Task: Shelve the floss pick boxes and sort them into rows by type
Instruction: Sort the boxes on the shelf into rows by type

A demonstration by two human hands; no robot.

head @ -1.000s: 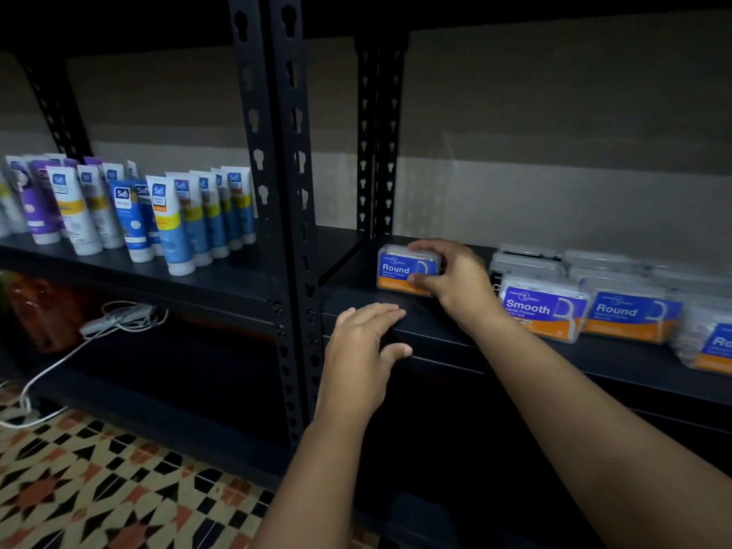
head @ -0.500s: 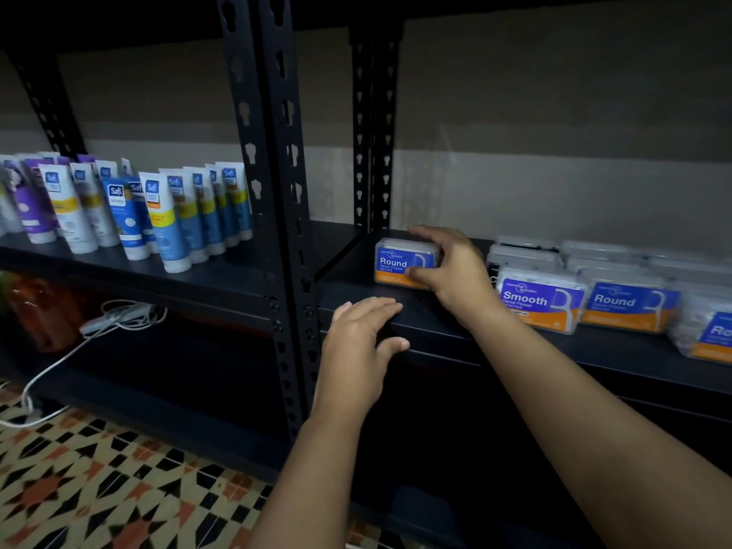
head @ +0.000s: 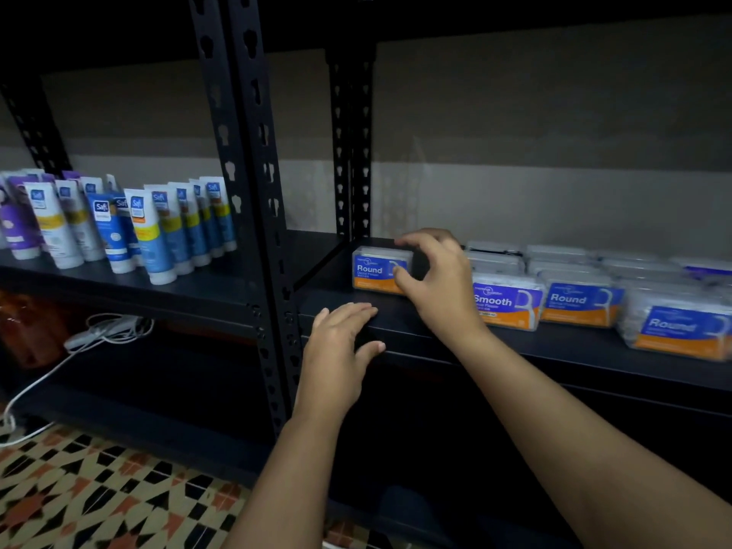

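Note:
A clear floss pick box labelled "Round" (head: 376,271) stands alone at the left end of the dark right-hand shelf (head: 396,318). My right hand (head: 439,283) holds the box's right end, thumb on its front face and index finger curved over its top. My left hand (head: 340,342) rests on the shelf's front edge with straight fingers and holds nothing. To the right of my right hand stand a "Smooth" box (head: 507,305), a "Round" box (head: 580,305) and another "Round" box (head: 677,330), with several more clear boxes behind them.
Two black slotted uprights (head: 253,215) divide the shelving. On the left shelf stand several blue, white and purple tubes (head: 146,231). A white cable and power strip (head: 99,330) lie on the lower left shelf. A patterned tiled floor (head: 99,493) lies below.
My right hand has stayed on the lone "Round" box at the shelf's left end, its fingers spreading slightly. My left hand has kept its place on the shelf edge. The camera has shifted a little.

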